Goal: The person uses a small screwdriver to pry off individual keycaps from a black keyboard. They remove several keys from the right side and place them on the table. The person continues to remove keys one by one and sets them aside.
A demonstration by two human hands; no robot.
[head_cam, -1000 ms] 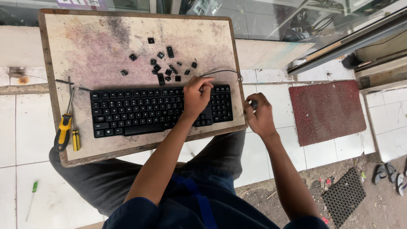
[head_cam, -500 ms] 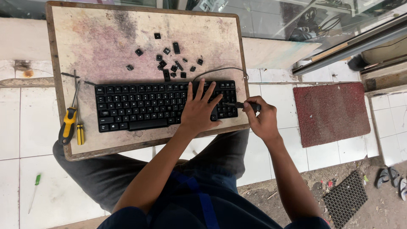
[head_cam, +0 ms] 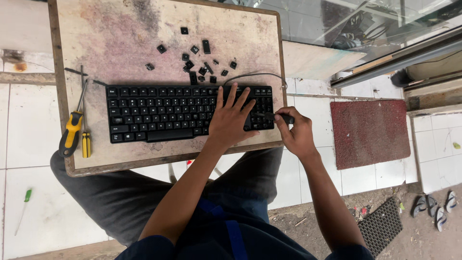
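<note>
On keyboard [head_cam: 183,113], left hand [head_cam: 231,120] lies splayed flat.

Left hand [head_cam: 231,120] lies flat on the black keyboard [head_cam: 163,113]; right hand [head_cam: 296,132] grips a dark tool [head_cam: 276,116] beside it.

Left hand [head_cam: 232,120] went from hooked over the keyboard [head_cam: 187,113] top edge near its right end to lying flat, fingers spread, on the keys right of centre. Right hand [head_cam: 294,134] came in from off the board's [head_cam: 67,29] right edge, where it pinched a small dark tool [head_cam: 277,116]; the tool tip now touches the keyboard's right end. Camera view also slid: board sits higher in frame, top edge now cut off.
</note>
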